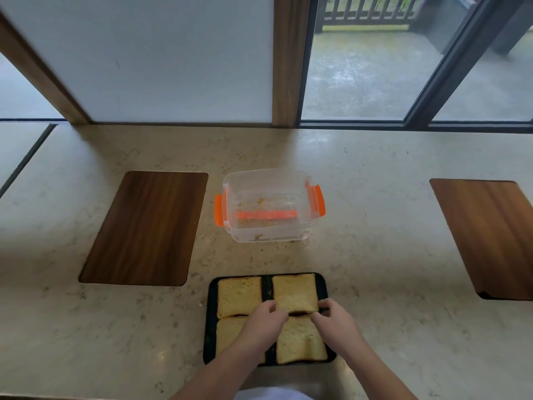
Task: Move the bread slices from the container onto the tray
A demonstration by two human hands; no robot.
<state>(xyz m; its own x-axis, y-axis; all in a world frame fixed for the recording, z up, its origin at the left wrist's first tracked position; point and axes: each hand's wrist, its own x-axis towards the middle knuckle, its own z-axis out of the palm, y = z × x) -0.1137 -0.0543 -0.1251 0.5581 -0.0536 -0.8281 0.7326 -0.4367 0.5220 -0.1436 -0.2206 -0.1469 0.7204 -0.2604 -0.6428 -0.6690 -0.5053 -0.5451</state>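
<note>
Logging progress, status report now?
Both hands, left and right, on far-right bread slice. Four slices on black tray. Container: crumbs only. Nothing obstructing.

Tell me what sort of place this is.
Probably a home or café counter by a terrace: a marble-look countertop with inset wooden boards, and glass sliding doors giving onto a wet patio with a railing.

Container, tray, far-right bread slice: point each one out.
container point(269, 236), head view, on its clear near wall.
tray point(210, 336), head view, on its bare black left rim.
far-right bread slice point(294, 291), head view, on the middle of its top face.
</note>
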